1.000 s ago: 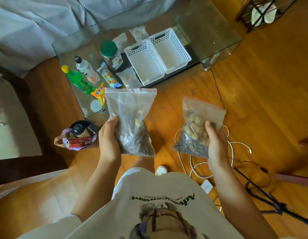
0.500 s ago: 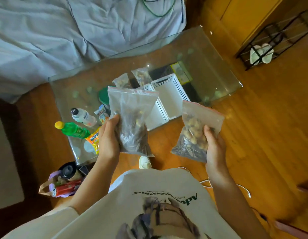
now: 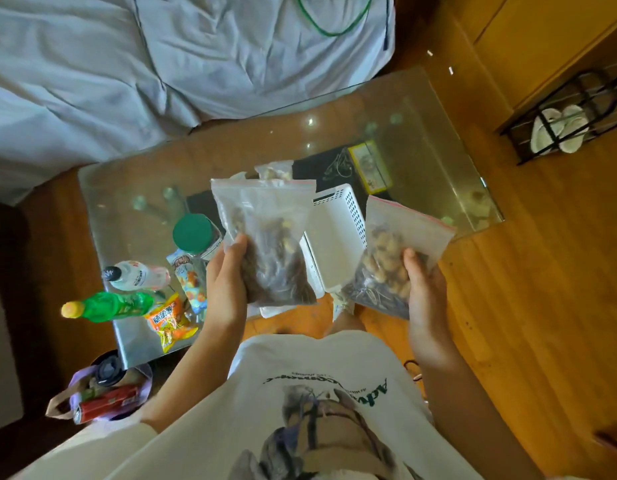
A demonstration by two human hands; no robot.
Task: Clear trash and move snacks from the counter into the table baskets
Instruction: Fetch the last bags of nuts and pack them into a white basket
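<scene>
The two snack bags hang in the air above the near end of the white basket (image 3: 334, 237), one in each hand. The left hand (image 3: 227, 282) is clamped on the larger zip bag (image 3: 265, 233), thumb across its front, dark nuts or seeds sagging in the bottom half. The right hand (image 3: 423, 289) grips the smaller zip bag (image 3: 393, 258) by its lower edge; pale round nuts sit over darker seeds inside.

The likely risk is a drop short of the basket: both bags are slack and bottom-heavy, so a release while they hang over the basket's near rim could tip them onto the floor. I cannot tell whether the zip seals are fully pressed shut; if not, tilting would spill.

The basket itself looks empty in the part that shows. A second one may lie behind the larger bag, mostly hidden. Left of the basket on the glass table (image 3: 438, 161) stand a green-lidded jar (image 3: 193, 233), a white bottle (image 3: 137, 275), a green bottle (image 3: 109, 306) and an orange snack packet (image 3: 168, 320). On the floor further left, a trash bag (image 3: 103, 393) holds a red can and a cup.
</scene>
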